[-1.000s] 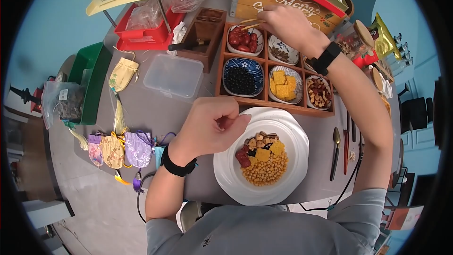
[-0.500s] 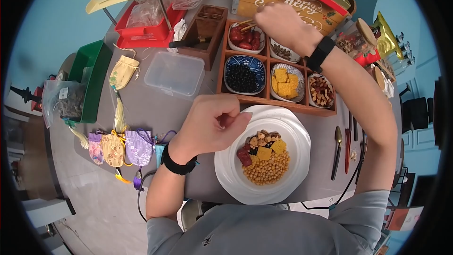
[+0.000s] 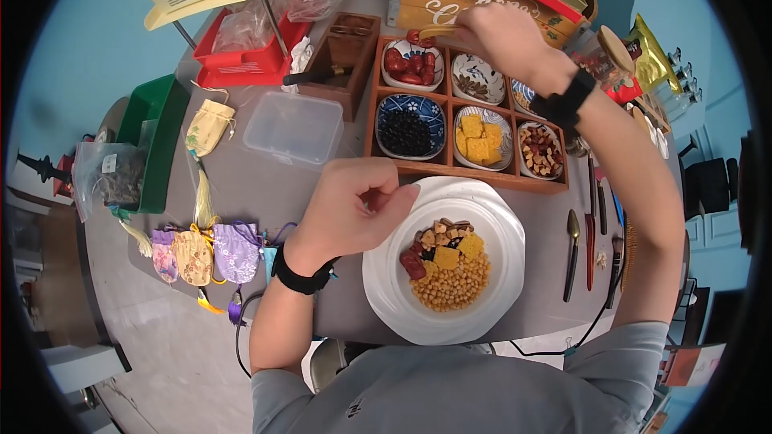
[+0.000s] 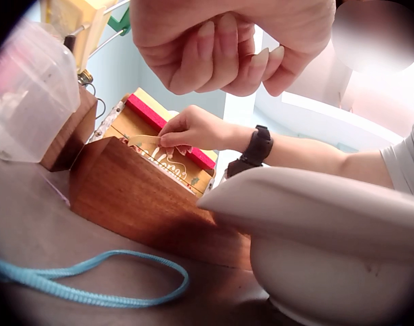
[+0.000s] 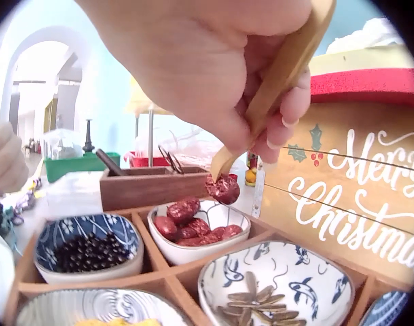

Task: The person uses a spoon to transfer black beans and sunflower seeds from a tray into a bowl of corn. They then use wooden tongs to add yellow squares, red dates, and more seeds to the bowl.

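Note:
My right hand (image 3: 505, 38) grips wooden tongs (image 5: 275, 88) whose tips pinch a red date (image 5: 222, 189), held above the small bowl of dates (image 5: 193, 224) in the divided wooden tray (image 3: 434, 169). In the left wrist view the right hand (image 4: 193, 129) shows beyond the tray's side. My left hand (image 3: 347, 210) is curled with nothing in it, over the left rim of the white bowl (image 3: 505, 289). That bowl holds yellow beans (image 3: 454, 285), yellow squares, nuts and red dates.
Other tray bowls hold black beans (image 3: 404, 130), yellow squares (image 3: 481, 141), nuts (image 3: 540, 150) and seeds (image 5: 258, 305). Left of the tray lie a clear plastic box (image 3: 293, 128), small pouches (image 3: 236, 251) and a green bin (image 3: 153, 145). Tools, including a spoon (image 3: 572, 253), lie at the right.
The tongs have risen from the date bowl with a date between their tips, and my right hand has moved slightly right. My left hand stays nearly still.

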`<state>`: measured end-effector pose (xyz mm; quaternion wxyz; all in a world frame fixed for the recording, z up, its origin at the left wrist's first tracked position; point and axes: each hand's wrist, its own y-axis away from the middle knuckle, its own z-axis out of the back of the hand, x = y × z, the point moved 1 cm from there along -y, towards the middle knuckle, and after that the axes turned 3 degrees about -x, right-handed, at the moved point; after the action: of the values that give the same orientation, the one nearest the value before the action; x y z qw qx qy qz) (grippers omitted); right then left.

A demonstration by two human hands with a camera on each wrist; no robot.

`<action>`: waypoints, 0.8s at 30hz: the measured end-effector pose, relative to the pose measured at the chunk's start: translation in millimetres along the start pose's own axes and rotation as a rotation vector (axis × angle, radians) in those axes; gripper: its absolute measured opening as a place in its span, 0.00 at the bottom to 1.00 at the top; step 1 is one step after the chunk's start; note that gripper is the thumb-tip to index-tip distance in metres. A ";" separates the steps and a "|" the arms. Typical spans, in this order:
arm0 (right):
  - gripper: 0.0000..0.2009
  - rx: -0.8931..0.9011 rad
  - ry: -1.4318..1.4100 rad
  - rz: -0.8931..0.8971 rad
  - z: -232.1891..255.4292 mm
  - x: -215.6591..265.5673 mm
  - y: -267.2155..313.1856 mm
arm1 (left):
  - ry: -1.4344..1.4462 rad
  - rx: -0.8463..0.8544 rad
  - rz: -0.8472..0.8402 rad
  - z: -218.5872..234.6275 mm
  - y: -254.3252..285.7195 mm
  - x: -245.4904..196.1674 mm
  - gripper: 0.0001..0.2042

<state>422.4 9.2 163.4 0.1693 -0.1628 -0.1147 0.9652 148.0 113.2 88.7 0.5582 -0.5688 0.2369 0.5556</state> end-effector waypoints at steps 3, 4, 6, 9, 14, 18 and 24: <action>0.09 -0.006 -0.268 -0.051 20.6 -5.3 27.4 | 0.004 -0.006 -0.012 0.2 0.2 2.4 0.18; 0.10 0.041 -0.348 -0.055 27.6 -5.7 39.5 | -0.004 -0.012 -0.019 -0.5 0.6 3.8 0.18; 0.10 0.236 -0.678 -0.270 47.4 8.4 67.1 | -0.008 -0.018 -0.016 -2.5 2.4 4.2 0.17; 0.08 0.502 -1.012 -0.452 66.9 30.4 110.2 | -0.036 -0.011 0.008 -1.3 1.8 -0.6 0.17; 0.08 0.743 -1.209 -0.595 78.3 68.6 159.1 | -0.010 -0.005 -0.005 -1.9 1.0 2.6 0.17; 0.09 0.821 -1.267 -0.625 71.8 85.0 177.7 | -0.028 -0.006 -0.002 -2.1 1.1 2.2 0.17; 0.11 0.898 -1.260 -0.595 69.9 97.4 184.8 | -0.029 0.009 -0.004 -0.9 1.7 0.7 0.17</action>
<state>257.5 -136.3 149.8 0.3706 0.5289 0.1700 0.7444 147.0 112.1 87.2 0.5653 -0.5588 0.2299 0.5616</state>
